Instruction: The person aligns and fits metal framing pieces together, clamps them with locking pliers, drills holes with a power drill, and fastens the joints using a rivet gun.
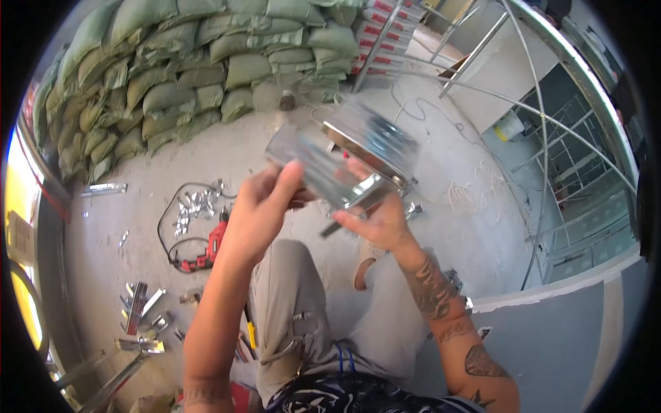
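Note:
My left hand pinches the near side of a short shiny metal channel, its thumb on top and its fingers beneath. A second, wider silvery metal piece with a ribbed face adjoins it on the right; motion smears both, and I cannot tell whether they are joined. My right hand grips the lower right end of this metalwork, with its thumb along the near edge and its fingers partly hidden behind. Both hands hold the metal above my knees, off the floor.
A red corded drill lies on the floor near small metal offcuts. More metal profiles lie at lower left. Stacked green sacks line the back wall. Metal scaffold tubes and loose white cable are to the right.

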`<state>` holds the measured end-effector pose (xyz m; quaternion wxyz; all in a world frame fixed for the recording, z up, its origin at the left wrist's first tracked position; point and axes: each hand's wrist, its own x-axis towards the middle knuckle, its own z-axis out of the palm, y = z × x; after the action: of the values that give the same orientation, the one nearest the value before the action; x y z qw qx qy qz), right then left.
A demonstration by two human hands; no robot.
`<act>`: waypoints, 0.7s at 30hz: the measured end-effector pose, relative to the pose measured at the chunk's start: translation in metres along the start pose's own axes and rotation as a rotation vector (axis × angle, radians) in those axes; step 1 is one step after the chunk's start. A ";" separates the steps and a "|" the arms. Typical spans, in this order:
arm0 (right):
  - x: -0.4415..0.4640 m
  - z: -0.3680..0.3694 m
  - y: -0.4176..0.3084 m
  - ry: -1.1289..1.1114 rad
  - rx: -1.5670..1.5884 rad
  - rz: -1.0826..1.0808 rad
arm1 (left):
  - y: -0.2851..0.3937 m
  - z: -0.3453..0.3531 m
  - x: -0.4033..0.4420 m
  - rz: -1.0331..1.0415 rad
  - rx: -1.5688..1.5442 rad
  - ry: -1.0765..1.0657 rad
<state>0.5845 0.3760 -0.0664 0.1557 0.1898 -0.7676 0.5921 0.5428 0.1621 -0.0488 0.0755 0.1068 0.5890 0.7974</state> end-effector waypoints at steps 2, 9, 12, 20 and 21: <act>0.004 -0.004 0.000 -0.046 0.251 0.201 | 0.012 -0.004 -0.021 0.121 0.507 0.233; 0.008 -0.002 -0.004 -0.178 0.585 0.570 | 0.002 -0.006 -0.010 1.064 1.485 -0.116; 0.010 -0.005 -0.010 -0.212 0.631 0.618 | -0.001 -0.004 -0.004 1.088 1.441 -0.151; 0.005 0.000 -0.012 -0.265 0.722 0.658 | -0.020 -0.003 -0.007 1.146 1.323 -0.040; 0.004 0.000 -0.008 -0.258 0.704 0.639 | -0.021 -0.002 -0.009 1.152 1.329 -0.025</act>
<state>0.5851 0.3734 -0.0581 -0.2035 0.0574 -0.5537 0.8054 0.5503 0.1639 -0.0707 -0.4101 0.4180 0.7849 0.2023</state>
